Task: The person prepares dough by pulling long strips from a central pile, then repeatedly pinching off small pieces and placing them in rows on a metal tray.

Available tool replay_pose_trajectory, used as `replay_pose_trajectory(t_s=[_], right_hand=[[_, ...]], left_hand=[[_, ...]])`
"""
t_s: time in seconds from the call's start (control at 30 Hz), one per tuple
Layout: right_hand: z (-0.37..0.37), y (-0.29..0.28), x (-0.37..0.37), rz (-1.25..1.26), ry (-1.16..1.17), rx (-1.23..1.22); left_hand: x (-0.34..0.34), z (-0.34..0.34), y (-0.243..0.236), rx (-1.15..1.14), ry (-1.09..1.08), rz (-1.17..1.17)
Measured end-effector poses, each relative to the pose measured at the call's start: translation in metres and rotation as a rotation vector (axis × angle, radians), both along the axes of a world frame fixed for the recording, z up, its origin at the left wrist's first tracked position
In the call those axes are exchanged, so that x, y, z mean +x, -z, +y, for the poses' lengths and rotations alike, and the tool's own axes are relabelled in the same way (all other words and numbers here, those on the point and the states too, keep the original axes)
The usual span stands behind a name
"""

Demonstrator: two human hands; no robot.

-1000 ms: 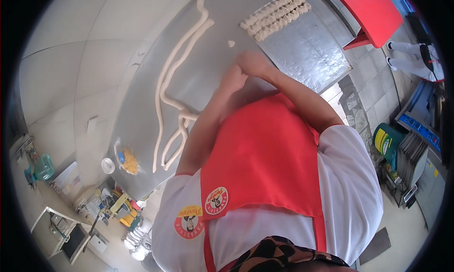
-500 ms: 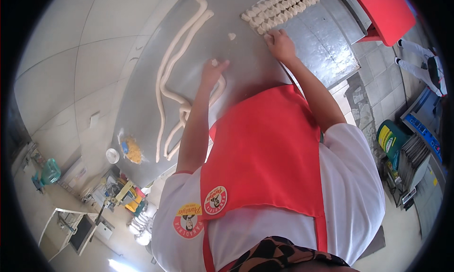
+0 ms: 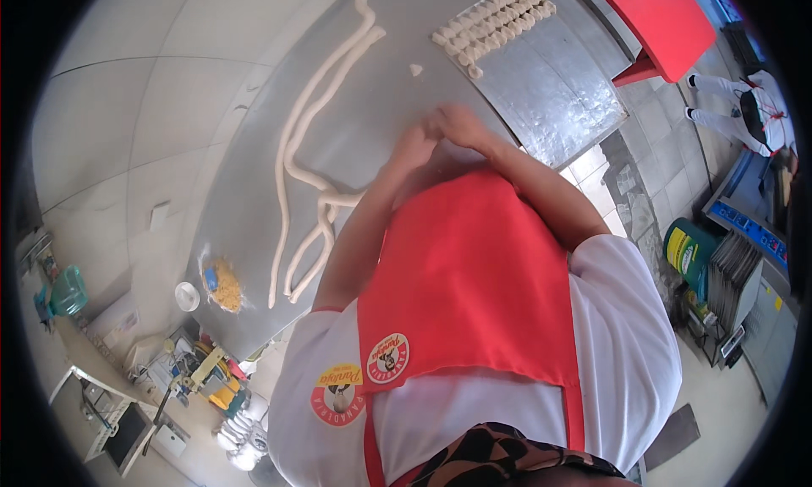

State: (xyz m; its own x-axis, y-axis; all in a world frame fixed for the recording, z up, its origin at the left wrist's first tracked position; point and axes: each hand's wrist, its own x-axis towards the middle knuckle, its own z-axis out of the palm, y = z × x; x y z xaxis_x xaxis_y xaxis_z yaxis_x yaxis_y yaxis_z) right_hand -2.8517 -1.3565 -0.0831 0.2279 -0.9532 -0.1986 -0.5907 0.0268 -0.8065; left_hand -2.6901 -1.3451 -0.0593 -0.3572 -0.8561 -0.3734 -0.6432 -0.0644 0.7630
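Note:
My left hand (image 3: 413, 147) and my right hand (image 3: 461, 125) meet in front of the apron, above a grey metal table (image 3: 254, 182). The left is closed round a dough rope (image 3: 342, 199), which passes under my left forearm. At the left hand's front, the right fingers are closed together; whatever they pinch is hidden. More long pale dough ropes (image 3: 296, 136) lie to the left, crossing near my forearm. A small dough piece (image 3: 415, 69) rests alone beyond my hands. Rows of small dough pieces (image 3: 499, 20) sit on a metal tray (image 3: 562, 98) at the far right.
A yellowish crumbly heap (image 3: 226, 288) with a blue object lies at the table's left end, beside a white round container (image 3: 187, 297). A red table (image 3: 660, 22) stands far right, with a person (image 3: 757, 115) beyond it. Stacked trays (image 3: 734, 271) are at right.
My right hand has left the tray and come back left to my left hand, which has moved slightly right and nearer. A dough piece shows at the tray's near row, where the right hand was.

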Motion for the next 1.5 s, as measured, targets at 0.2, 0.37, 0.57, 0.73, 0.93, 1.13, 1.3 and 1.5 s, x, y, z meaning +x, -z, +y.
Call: replay_pose_trajectory(t_s=[0.2, 0.37, 0.57, 0.73, 0.93, 1.13, 1.3, 1.5], right_hand=[[-0.04, -0.073, -0.05, 0.216, 0.014, -0.058], [-0.028, -0.041, -0.055, 0.044, -0.016, 0.089], [-0.059, 0.004, -0.121, -0.217, 0.407, 0.146], [-0.071, 0.03, -0.104, 0.193, 0.469, -0.156], [-0.028, 0.012, -0.048, 0.016, 0.076, 0.309], [-0.021, -0.023, -0.031, -0.136, 0.048, 0.05], [-0.038, -0.103, -0.058, 0.037, 0.191, -0.079], [-0.033, -0.048, -0.068, 0.072, 0.061, 0.114]], left_hand=[[-0.06, -0.036, -0.038, -0.148, 0.18, -0.13], [-0.03, -0.062, 0.059, 0.589, -0.345, 0.354], [0.01, -0.085, 0.045, 0.443, -0.291, 0.076], [0.011, -0.063, 0.057, -0.423, 0.003, -0.326], [-0.019, -0.039, 0.017, -0.137, 0.004, 0.026], [-0.014, -0.04, 0.008, -0.048, 0.089, -0.017], [-0.079, -0.047, -0.095, -0.178, 0.175, -0.181], [-0.073, -0.072, 0.009, 0.154, 0.182, -0.148]])
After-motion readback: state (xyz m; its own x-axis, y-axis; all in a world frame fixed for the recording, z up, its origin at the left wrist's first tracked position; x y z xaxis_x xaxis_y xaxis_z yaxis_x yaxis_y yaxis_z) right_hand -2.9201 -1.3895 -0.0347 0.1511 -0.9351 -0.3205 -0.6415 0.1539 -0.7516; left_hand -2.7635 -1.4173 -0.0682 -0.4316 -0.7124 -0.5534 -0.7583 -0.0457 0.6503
